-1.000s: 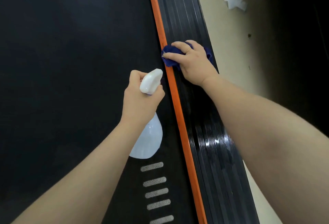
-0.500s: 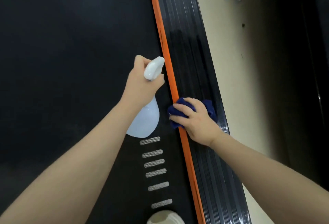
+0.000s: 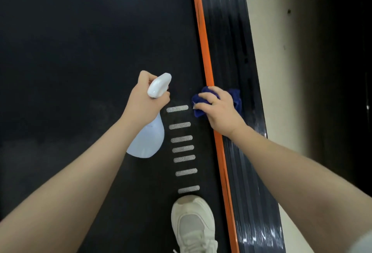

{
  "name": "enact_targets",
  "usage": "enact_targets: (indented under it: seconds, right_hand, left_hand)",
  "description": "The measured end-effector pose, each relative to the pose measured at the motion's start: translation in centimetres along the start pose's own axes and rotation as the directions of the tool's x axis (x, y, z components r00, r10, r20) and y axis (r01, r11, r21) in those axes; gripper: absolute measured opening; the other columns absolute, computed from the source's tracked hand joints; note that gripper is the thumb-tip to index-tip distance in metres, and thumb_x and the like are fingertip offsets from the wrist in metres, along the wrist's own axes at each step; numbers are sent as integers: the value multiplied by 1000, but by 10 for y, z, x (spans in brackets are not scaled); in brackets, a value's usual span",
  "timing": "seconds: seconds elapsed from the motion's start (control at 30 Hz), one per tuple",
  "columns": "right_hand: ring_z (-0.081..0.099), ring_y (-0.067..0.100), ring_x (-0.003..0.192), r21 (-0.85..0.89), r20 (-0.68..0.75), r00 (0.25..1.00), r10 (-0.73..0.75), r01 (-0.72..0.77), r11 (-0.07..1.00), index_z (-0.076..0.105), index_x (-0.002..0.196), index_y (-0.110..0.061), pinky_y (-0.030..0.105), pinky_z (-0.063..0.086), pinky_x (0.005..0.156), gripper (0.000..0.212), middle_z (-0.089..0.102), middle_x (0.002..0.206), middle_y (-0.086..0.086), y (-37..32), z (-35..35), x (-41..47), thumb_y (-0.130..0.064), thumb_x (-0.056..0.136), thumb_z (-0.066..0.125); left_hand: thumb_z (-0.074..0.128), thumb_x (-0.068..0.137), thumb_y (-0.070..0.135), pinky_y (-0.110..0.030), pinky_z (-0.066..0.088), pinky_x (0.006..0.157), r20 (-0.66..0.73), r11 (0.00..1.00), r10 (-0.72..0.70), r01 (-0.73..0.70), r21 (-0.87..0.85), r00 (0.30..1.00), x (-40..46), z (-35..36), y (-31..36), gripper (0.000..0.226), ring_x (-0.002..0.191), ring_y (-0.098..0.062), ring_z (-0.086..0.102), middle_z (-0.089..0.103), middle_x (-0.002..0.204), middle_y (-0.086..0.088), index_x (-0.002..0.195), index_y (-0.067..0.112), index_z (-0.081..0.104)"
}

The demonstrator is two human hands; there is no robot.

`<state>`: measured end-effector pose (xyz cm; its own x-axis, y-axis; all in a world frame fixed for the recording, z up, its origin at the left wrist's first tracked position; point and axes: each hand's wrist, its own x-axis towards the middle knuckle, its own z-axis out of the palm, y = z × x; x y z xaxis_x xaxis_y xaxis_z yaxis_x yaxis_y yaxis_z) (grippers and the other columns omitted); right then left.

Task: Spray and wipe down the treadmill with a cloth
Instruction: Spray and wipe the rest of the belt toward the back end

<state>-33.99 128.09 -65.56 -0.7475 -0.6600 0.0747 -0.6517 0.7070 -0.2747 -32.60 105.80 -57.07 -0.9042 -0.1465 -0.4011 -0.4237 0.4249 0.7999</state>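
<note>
Two hands: one spray bottle [image 3: 148, 140], one cloth [image 3: 217, 102], seven belt dashes [image 3: 182, 139].

The treadmill belt [image 3: 80, 51] is black with a row of white mesh-patterned dashes [image 3: 182, 139], edged by an orange stripe [image 3: 203, 31] and a glossy black ribbed rail [image 3: 227, 31]. The cloth [image 3: 236, 97] under the right fingers [image 3: 209, 96] is dark blue; the bottle [image 3: 148, 142] is pale blue with a white head, the shoe [image 3: 193, 224] cream.

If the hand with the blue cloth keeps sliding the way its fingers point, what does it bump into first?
The right hand points left across the belt, so it would probably meet the left hand holding the spray bottle, though their heights are unclear.
</note>
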Motion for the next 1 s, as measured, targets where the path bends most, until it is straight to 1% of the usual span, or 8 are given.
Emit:
enact_targets:
  seconds: [0.13,0.3,0.4,0.53,0.73,0.83,0.93,1.0]
  right_hand:
    - [55,44,107,77,127,992,-23,13,997,72,93,-13,53,47,81,29,65,106,10,-20,-2,-42,3,69,68]
    - [48,38,111,369,77,956,282,-291,883,68,109,-17,48,35,89,37,59,118,10,-64,-27,-33,-13,85,39]
    - [41,31,117,478,-15,838,545,-472,741,62,121,-18,40,33,96,35,52,129,8,-78,-27,11,-9,90,47]
    - [37,27,119,575,76,642,763,-654,492,57,127,-18,40,35,100,33,46,134,7,-94,-8,37,-11,97,43]
    - [49,20,113,637,90,686,722,-596,488,57,123,-9,16,31,91,31,55,126,7,-91,2,22,-5,97,40]
    - [54,22,110,652,89,660,746,-605,458,60,120,-9,24,38,97,32,60,119,7,-87,9,7,-4,96,40]
    - [56,20,109,697,130,612,780,-616,367,60,119,-13,32,43,98,31,61,115,5,-86,7,3,-6,96,39]
    - [56,19,109,684,141,640,755,-615,393,60,118,-16,31,43,97,31,61,115,4,-88,5,4,-7,96,39]
  left_hand:
    - [62,84,12,-26,45,72,58,999,-3,1,39,998,-14,3,2,26,95,-18,58,59,105,-5,100,11,42]
    - [63,83,11,-26,44,69,60,998,6,-10,56,998,-32,5,-4,27,95,-24,58,60,105,-8,101,8,43]
    - [63,83,10,-27,44,68,50,997,23,-27,68,998,-36,0,-5,28,92,-23,57,59,104,-9,103,6,43]
    - [63,85,12,-23,44,68,57,993,-27,20,113,998,-59,-18,-17,29,89,-14,56,57,101,-1,105,10,43]
    - [64,85,18,-29,47,68,169,975,-171,142,169,971,-85,-31,-49,26,87,-15,58,58,97,1,100,18,42]
    - [63,86,19,-37,49,70,201,967,-209,172,187,957,-98,-25,-63,24,83,-22,60,59,91,-2,99,15,43]
    - [61,88,19,-36,49,70,76,966,-232,221,134,970,-100,-22,-65,26,77,-16,56,53,86,4,102,14,40]
    - [61,88,19,-29,49,69,-19,961,-261,261,86,965,-100,-25,-66,29,78,-10,53,48,87,8,106,16,38]
